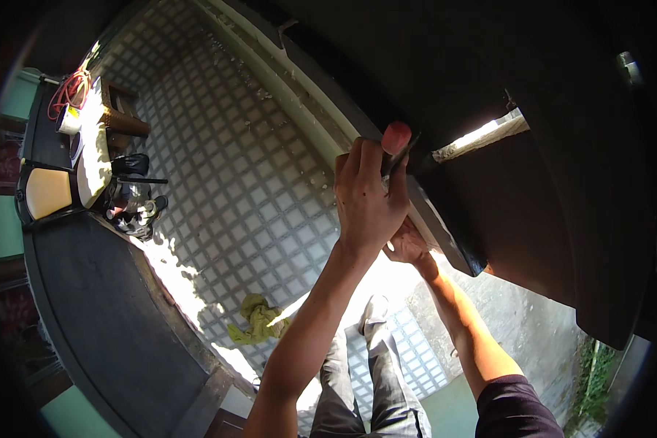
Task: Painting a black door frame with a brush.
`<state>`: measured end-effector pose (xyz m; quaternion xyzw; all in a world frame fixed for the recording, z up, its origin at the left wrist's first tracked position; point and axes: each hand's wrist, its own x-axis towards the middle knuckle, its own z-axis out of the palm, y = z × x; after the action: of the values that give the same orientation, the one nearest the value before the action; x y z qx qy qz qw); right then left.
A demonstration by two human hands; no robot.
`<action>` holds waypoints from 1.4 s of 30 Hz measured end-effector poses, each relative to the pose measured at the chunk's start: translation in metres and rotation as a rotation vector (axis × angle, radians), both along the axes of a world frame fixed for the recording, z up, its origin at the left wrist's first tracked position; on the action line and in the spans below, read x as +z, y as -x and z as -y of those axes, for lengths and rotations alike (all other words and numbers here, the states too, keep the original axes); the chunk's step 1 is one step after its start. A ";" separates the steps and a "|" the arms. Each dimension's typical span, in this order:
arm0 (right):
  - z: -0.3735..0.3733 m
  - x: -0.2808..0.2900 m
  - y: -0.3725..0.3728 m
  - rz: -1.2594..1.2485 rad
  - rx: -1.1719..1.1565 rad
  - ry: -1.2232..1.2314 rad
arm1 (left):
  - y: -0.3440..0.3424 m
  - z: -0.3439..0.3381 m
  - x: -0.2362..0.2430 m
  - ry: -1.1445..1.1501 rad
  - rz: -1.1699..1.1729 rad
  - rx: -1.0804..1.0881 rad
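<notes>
The tiled floor (226, 168), laid in a grid of small grey squares, is carrying a crumpled yellow-green rag (258, 320) lying in shadow beside a sunlit patch. At the far left, a dark cabinet (40, 139) is standing on the tiles, bearing a coiled orange cord (68, 91) and a white roll (68, 119). A black tool cluster (133, 197) is resting next to it.

I see hard sunlight from the right, blowing out the floor (387, 281) between the forearms and a slit (482, 135) in the dark panel (533, 219). Shadows run deep; fisheye bends and blackens the rim.
</notes>
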<state>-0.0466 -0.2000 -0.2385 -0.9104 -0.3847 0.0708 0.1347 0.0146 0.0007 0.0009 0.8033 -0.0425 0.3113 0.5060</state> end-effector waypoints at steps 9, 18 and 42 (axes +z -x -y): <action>0.005 0.003 -0.001 0.057 -0.039 0.000 | 0.012 -0.069 0.009 0.147 -0.098 0.125; -0.007 0.005 -0.003 0.073 -0.015 0.089 | 0.062 -0.119 -0.008 0.181 -0.376 0.262; -0.132 0.004 -0.091 0.067 -0.409 -0.300 | -0.052 -0.143 0.021 0.061 -0.287 -0.231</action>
<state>0.0442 -0.0680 -0.2341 -0.9410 -0.2028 -0.0461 0.2670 0.0670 0.1437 0.0222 0.8134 -0.0523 0.1344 0.5635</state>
